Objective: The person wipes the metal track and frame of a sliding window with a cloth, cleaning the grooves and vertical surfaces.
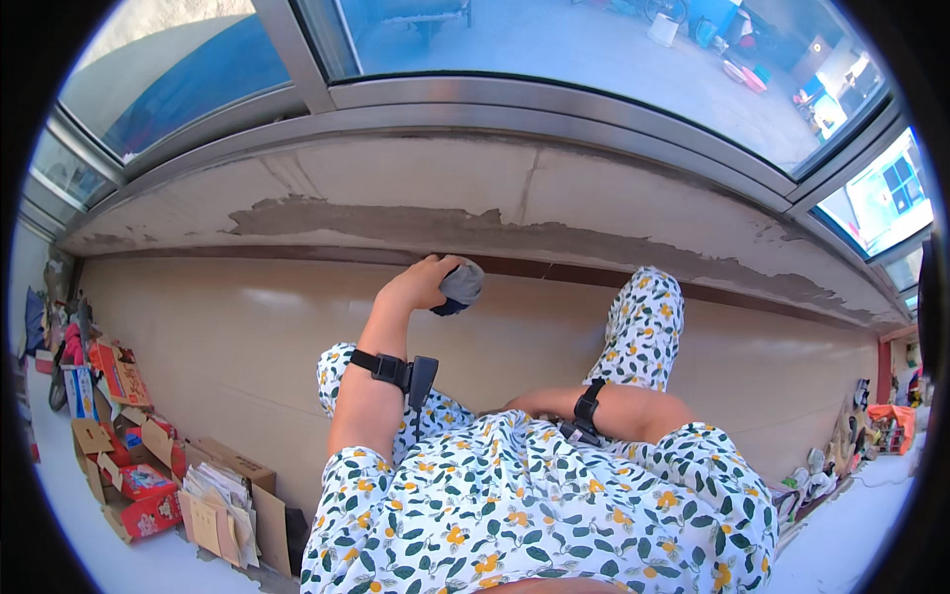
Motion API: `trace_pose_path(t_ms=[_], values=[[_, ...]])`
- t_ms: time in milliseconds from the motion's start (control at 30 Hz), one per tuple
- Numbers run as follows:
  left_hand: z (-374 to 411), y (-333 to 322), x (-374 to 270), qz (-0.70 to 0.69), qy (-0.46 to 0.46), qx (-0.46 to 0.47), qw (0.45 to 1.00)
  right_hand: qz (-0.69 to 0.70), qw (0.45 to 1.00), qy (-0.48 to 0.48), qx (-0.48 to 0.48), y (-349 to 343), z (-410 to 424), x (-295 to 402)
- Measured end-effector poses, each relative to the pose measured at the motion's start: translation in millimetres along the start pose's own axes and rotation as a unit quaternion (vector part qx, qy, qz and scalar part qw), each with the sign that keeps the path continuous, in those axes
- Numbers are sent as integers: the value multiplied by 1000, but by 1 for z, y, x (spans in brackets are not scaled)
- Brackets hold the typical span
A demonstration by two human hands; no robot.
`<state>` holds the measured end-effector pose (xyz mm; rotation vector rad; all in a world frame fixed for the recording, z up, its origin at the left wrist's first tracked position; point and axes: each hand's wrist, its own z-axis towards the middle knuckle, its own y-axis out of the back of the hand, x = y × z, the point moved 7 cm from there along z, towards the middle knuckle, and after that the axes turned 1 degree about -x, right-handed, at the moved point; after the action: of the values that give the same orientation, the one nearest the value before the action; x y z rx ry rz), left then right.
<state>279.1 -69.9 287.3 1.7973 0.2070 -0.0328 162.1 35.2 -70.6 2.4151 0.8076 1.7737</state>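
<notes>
My left hand [429, 282] reaches forward over the tiled floor and grips a bunched grey cloth [464, 282] with a dark navy part. The cloth is close to the dark red baseboard [519, 266] below the window ledge. My right forearm [631, 413] bends in across my lap. Only the edge of my right hand [522, 402] shows above my patterned shirt [512, 512]; its fingers are hidden. Each forearm wears a black strap with a small device. My right knee [647, 297] points toward the wall.
The ledge [415, 174] has peeling paint and a metal-framed window [564, 111] above it. Open cardboard boxes [152, 512] and a stack of papers [219, 505] stand at left. Shoes [805, 475] and an orange-covered crate [890, 429] line the right side.
</notes>
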Motion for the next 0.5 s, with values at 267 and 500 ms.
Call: trace_pose_path(t_ms=[267,500], values=[[-68,-5,-32,11,4,6,1000,-131,984,49,113,0,-8,87],[-55,-21,-27,29,5,51,998,-62,974,34,214,-35,45,45]])
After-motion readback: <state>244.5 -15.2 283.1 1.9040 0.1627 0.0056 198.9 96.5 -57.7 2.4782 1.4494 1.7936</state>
